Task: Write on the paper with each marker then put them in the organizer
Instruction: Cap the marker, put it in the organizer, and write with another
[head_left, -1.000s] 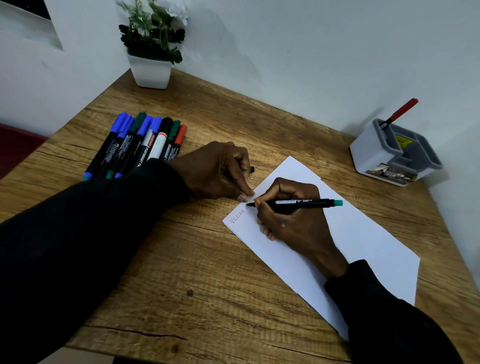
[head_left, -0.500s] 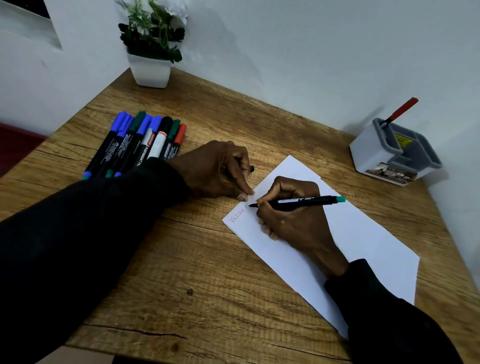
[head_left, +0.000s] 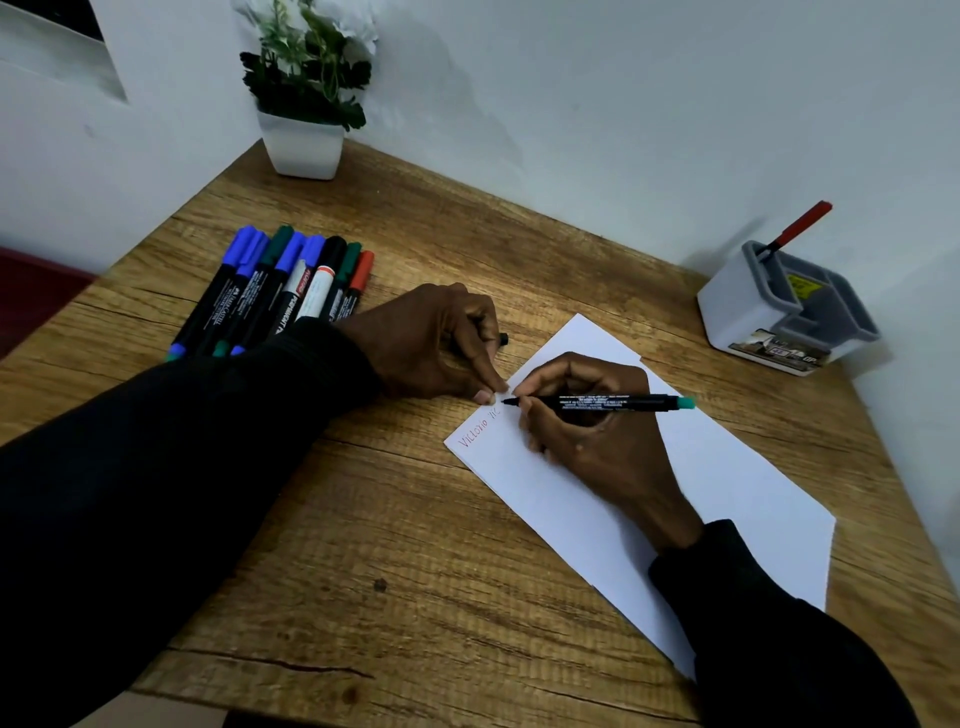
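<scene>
Wooden surface (head_left: 415, 545) carries the white paper (head_left: 727, 493) at near right, where the right hand (head_left: 597, 441) grips a black marker (head_left: 613, 402), its tip on the sheet. The left hand (head_left: 431, 343), just beside, curls round a small black cap (head_left: 503, 340). Farther off lie spare markers (head_left: 291, 291) on the left and the organizer (head_left: 737, 306) on the right.

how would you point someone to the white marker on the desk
Find the potted plant at the far left corner of the wooden desk. In front of it lies a row of markers; take the third from its right end, the black-capped marker. It alone has a white barrel with a red band, while its neighbours have black barrels.
</scene>
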